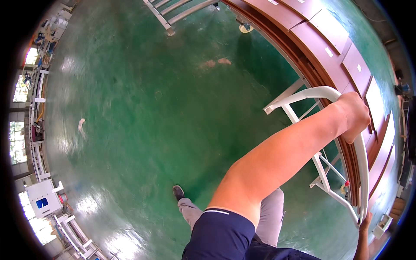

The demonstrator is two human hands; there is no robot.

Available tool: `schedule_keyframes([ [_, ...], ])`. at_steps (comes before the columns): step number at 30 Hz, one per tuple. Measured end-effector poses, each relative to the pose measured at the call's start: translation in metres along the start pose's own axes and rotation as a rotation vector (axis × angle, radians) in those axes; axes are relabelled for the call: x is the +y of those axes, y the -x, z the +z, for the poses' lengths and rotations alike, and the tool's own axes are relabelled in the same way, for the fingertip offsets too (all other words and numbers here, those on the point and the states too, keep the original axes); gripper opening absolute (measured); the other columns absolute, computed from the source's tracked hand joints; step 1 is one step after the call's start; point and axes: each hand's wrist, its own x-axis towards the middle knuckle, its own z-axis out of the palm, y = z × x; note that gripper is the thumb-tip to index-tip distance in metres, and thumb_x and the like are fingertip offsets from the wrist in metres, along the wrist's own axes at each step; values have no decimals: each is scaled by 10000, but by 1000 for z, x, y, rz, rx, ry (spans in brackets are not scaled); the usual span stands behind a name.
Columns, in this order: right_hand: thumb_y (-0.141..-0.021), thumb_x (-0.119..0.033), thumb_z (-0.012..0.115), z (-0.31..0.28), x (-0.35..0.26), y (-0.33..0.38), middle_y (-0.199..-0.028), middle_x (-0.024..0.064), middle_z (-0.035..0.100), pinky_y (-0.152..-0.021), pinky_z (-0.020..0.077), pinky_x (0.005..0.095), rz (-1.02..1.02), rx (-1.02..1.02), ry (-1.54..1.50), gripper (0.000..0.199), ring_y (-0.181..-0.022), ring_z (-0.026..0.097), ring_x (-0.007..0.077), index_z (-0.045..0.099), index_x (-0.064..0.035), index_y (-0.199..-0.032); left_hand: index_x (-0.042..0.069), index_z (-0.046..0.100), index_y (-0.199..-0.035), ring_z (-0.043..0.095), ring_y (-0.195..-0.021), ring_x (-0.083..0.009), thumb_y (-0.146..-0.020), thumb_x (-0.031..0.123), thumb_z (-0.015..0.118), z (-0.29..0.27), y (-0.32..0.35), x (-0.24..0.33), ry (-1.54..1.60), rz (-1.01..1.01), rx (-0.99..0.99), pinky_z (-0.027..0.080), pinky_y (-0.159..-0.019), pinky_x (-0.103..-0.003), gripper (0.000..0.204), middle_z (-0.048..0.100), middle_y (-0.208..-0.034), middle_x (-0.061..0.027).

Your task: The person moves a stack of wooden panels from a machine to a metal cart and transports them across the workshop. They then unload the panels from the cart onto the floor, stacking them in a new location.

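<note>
The left hand (356, 117) is wrapped around the white handle (364, 173)

The clock here has the left fist at its middle and 12 o'clock at the top of the view. The person's left hand is closed tight around the white handle, near its top bend. The right hand (365, 222) is at 6 o'clock, by the low end of the same tube. It seems to touch the tube, but most of its fingers are hidden, so one cannot tell if it is closed.

The step in hand looks like holding and guiding the cart (339, 199). The next move would likely call for both hands to grip well and work together, since the load looks long and heavy. The loose-looking top pieces might slide if the cart jerked.

The white handle lies right inside the left fist. One way it bends off to 10 o'clock, then ends near 9. The other way it runs down to 6. The cart's low bars sit between 6 and 7 o'clock, with a red knob (347, 183) near 6. Just past the fist is the stack of brown boards (331, 67), with its middle at 11 o'clock and more reaching around to 5.

Farther out, a caster wheel (245, 28) shows between 10 and 11 o'clock, and a metal rack (190, 13) at 10. The person's dark shoe (178, 193) is near 8, on the green floor (130, 108).
</note>
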Motion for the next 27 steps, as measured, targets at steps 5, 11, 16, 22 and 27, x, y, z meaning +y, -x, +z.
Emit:
schedule_keyframes([
  [5,-973,-310,410,-7,23,19,-810,90,472,-427,432,296,-423,101,472,344,-599,519,173,551,-16,-864,152,741,-884,680,-843,-200,-645,285,717,-3,-8,-2,-3,-14,-1,525,-744,-332,274,706,-900,-52],
  [11,-985,-358,367,18,-35,10,-770,86,453,-313,364,292,-96,-1,2,434,-394,449,154,519,-29,-745,133,734,-882,681,-866,-213,-655,249,682,-9,-3,-4,3,-112,-31,521,-769,-328,260,707,-907,-66],
  [16,-976,-342,366,28,-80,24,-674,75,424,-327,341,294,-63,-45,-75,450,-420,439,149,495,-27,-682,130,732,-878,685,-898,-221,-653,223,655,-10,-5,-1,-40,-161,-43,529,-767,-334,255,712,-942,-81],
  [22,-973,-349,369,34,-88,34,-631,75,447,-331,349,297,-94,-24,-67,471,-410,452,146,486,-25,-651,133,733,-845,689,-860,-222,-630,187,645,-15,-4,9,-63,-190,-64,536,-753,-331,238,715,-899,-78],
  [27,-975,-353,373,30,-89,36,-685,94,462,-337,365,295,-107,-59,-21,469,-420,464,150,481,-16,-667,130,733,-784,693,-779,-236,-608,173,641,-16,-1,19,-86,-183,-93,547,-695,-337,203,712,-819,-91],
])
